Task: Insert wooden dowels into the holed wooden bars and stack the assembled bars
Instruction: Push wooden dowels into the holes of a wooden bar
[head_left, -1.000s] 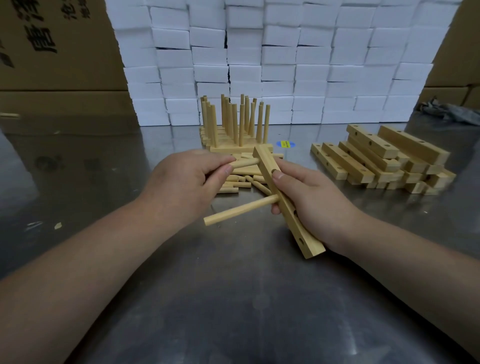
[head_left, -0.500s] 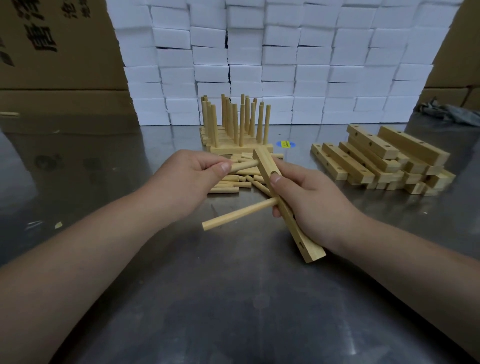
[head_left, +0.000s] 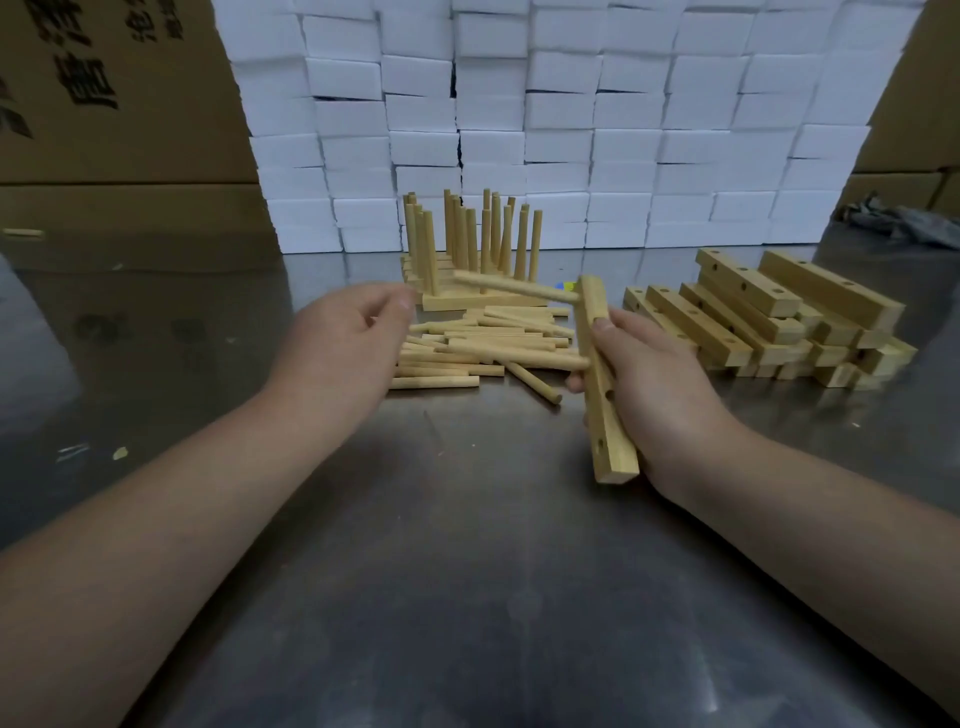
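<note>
My right hand (head_left: 654, 379) grips a holed wooden bar (head_left: 605, 395), held nearly upright above the table. Two dowels stick out of the bar to the left: an upper dowel (head_left: 511, 287) near its top and a lower dowel (head_left: 519, 354) at mid-height. My left hand (head_left: 345, 338) hovers left of the dowels with loosely curled fingers, holding nothing. Loose dowels (head_left: 457, 358) lie in a heap on the table between my hands. Behind them stands the stack of assembled bars (head_left: 470, 249) with upright dowels.
A pile of bare holed bars (head_left: 763, 322) lies at the right. A wall of white blocks (head_left: 545, 130) rises behind the table, with cardboard boxes (head_left: 104, 104) at the left. The steel table (head_left: 467, 571) reflects light in front of me.
My left hand let go of the upper dowel and drew back to the left. My right hand turned the bar more upright and shifted it right, both dowels now seated in it.
</note>
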